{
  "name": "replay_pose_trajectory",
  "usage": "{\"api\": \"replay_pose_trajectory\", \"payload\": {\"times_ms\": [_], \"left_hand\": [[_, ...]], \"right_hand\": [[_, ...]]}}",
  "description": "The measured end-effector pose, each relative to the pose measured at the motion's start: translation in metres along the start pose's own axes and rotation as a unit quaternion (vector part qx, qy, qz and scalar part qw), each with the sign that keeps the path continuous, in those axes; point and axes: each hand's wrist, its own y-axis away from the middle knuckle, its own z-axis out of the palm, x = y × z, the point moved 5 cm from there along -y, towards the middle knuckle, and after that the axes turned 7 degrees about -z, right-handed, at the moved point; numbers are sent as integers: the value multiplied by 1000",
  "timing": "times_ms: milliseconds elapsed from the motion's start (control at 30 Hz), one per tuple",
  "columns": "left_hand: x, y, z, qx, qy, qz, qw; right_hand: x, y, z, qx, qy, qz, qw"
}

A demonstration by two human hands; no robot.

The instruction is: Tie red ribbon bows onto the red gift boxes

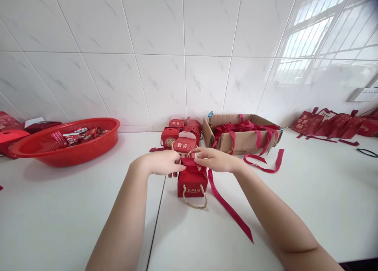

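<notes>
A small red gift box (189, 180) with gold lettering stands upright on the white table in front of me. Its beige rope handle (195, 206) hangs down the near side. My left hand (162, 163) grips the box's upper left edge with thumb and fingers. From the right, my right hand (215, 160) has its fingers closed on the top flap (189, 161); some fingertips are hidden behind the box. A loose dark red ribbon (230, 210) lies on the table to the right of the box.
Behind are several red gift boxes (169, 134) near the tiled wall. A cardboard box (245, 143) of red ribbons stands back right, a red plastic basket (73, 155) with wrapped sweets at left. Red paper bags (307, 123) and a black ring (367, 152) lie far right.
</notes>
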Motion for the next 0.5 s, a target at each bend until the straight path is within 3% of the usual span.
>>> {"api": "replay_pose_trajectory", "payload": {"times_ms": [233,500], "left_hand": [[-4,-3,0,-6,12,12,1000],[-2,1,0,-16,12,20,1000]], "right_hand": [[3,-2,5,-35,-21,8,999],[5,-6,8,-20,-20,-13,1000]]}}
